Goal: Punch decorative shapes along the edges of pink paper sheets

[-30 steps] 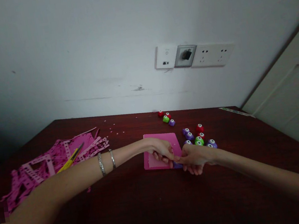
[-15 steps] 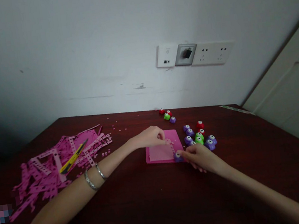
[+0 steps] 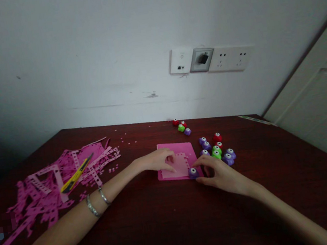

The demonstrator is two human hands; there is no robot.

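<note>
A light pink sheet of paper (image 3: 174,167) with small cut-outs along its edges lies on a larger, darker pink sheet (image 3: 190,148). My left hand (image 3: 156,160) is over the left part of the light sheet, thumb and fingers apart, nothing seen between them. At the light sheet's near right corner sits a small purple paper punch (image 3: 193,173) with a white knob. Close on its right is my right hand (image 3: 222,171), thumb and forefinger spread at the punch's side; whether they touch it I cannot tell.
More punches, purple, green (image 3: 216,153) and red (image 3: 217,137), stand right of the sheets. Several smaller ones (image 3: 181,127) are near the wall. At left, a yellow utility knife (image 3: 76,175) lies on a heap of punched pink strips (image 3: 42,192). Paper bits are scattered about.
My left hand has drawn back left and down from the light sheet's far right corner, its fingers opening. The fingers of my right hand have loosened and spread beside the purple punch.
</note>
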